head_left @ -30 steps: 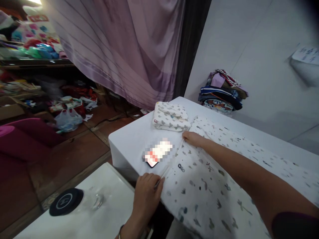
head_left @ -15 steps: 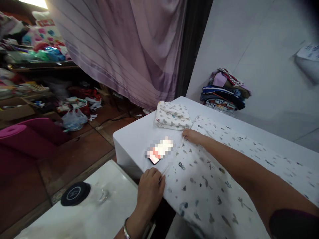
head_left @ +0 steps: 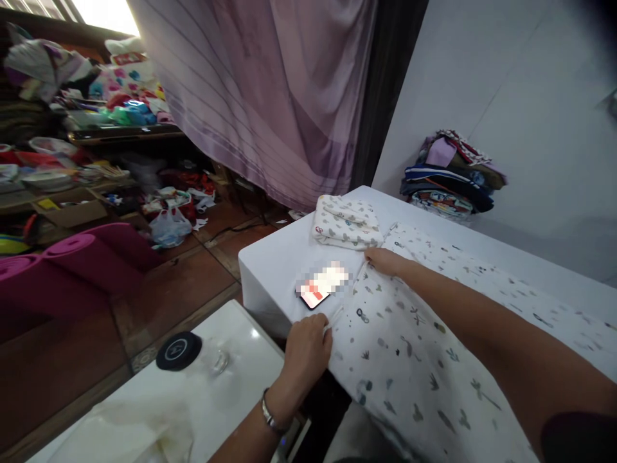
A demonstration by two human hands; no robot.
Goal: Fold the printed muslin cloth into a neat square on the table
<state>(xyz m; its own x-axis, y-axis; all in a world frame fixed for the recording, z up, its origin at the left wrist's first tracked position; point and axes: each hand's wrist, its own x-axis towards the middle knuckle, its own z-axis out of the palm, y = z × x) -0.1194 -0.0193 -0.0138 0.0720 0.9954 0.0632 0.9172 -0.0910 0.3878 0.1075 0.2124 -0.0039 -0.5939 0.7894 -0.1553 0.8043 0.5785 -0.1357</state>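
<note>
A white cloth (head_left: pixel 409 360) printed with small plants and animals lies over the bed's right part and hangs off its near edge. My left hand (head_left: pixel 308 344), with a metal band on the wrist, is closed on the cloth's near corner. Farther along the same edge, my right hand (head_left: pixel 383 260) pinches the cloth, its fingertips partly hidden. Between the hands and to their left rests a phone (head_left: pixel 321 289) with its lit screen blurred out. Just beyond my right hand sits a folded printed cloth (head_left: pixel 344 222).
Folded clothes (head_left: pixel 448 170) are stacked against the wall on the white-covered bed (head_left: pixel 265 270). A white cabinet top (head_left: pixel 236 366) at lower left carries a round black lid (head_left: pixel 178 351). Rolled pink mats (head_left: pixel 77 270), bags and boxes crowd the floor beyond. A purple curtain (head_left: pixel 289 96) hangs behind.
The whole view has shifted, so everything appears farther right. Both hands keep their hold on the cloth edge, which looks nearly unchanged.
</note>
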